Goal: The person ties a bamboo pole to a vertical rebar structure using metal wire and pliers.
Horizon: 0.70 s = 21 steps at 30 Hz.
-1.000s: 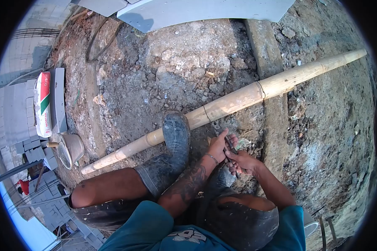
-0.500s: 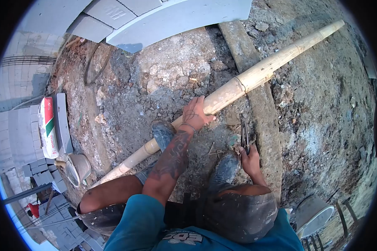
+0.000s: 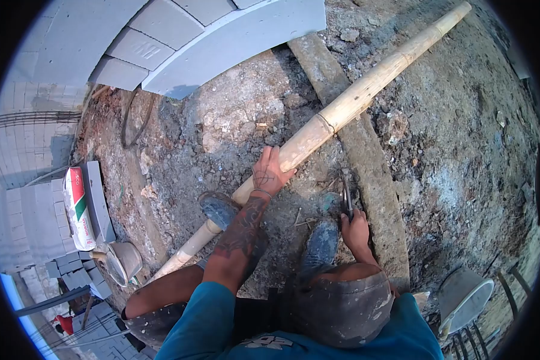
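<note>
A long bamboo pole (image 3: 366,90) lies diagonally over the dirt, crossing a flat plank (image 3: 375,174). My left hand (image 3: 270,171) is wrapped over the pole near its middle, fingers closed round it. Just below that hand, my left boot (image 3: 218,208) rests on the pole. Beside my right boot (image 3: 322,246), close to the ground, my right hand (image 3: 356,231) is closed on a pair of pincers (image 3: 346,195). The pincers point away from me and are apart from the pole. Their jaws are too small to make out clearly.
Grey blocks (image 3: 162,36) are stacked at the top left. A mortar bag (image 3: 79,207) and a bucket (image 3: 125,264) stand on the left, with more blocks beyond. Another bucket (image 3: 465,297) and dark bars (image 3: 507,294) are at the lower right. Rubble covers the ground.
The view has shifted, so the scene sits lower at the left and the pole further left. My left hand stays on the pole and my right hand keeps the pincers, now angled slightly differently.
</note>
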Each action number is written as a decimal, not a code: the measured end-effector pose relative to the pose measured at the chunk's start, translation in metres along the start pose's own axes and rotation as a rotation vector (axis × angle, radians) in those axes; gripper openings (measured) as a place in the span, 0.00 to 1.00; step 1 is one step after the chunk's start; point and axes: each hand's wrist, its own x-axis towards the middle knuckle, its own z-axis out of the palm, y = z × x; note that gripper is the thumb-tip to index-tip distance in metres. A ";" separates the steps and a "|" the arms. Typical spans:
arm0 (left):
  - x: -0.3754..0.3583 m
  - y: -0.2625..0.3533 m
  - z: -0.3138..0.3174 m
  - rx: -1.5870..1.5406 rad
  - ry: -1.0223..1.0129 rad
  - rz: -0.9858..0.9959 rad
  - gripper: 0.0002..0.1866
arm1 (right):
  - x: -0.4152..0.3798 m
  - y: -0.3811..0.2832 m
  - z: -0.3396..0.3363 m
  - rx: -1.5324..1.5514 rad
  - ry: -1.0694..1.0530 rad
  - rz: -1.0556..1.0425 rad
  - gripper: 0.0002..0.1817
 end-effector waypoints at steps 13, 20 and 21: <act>-0.027 0.047 0.006 0.148 0.231 -0.057 0.37 | 0.225 -0.115 -0.016 0.709 0.549 0.143 0.36; 0.014 -0.011 -0.018 -0.374 -0.577 -0.127 0.47 | 0.190 -0.119 -0.041 1.311 0.253 0.036 0.34; 0.024 -0.002 -0.028 -0.377 -0.581 -0.098 0.47 | 0.185 -0.123 -0.044 1.431 0.216 -0.050 0.31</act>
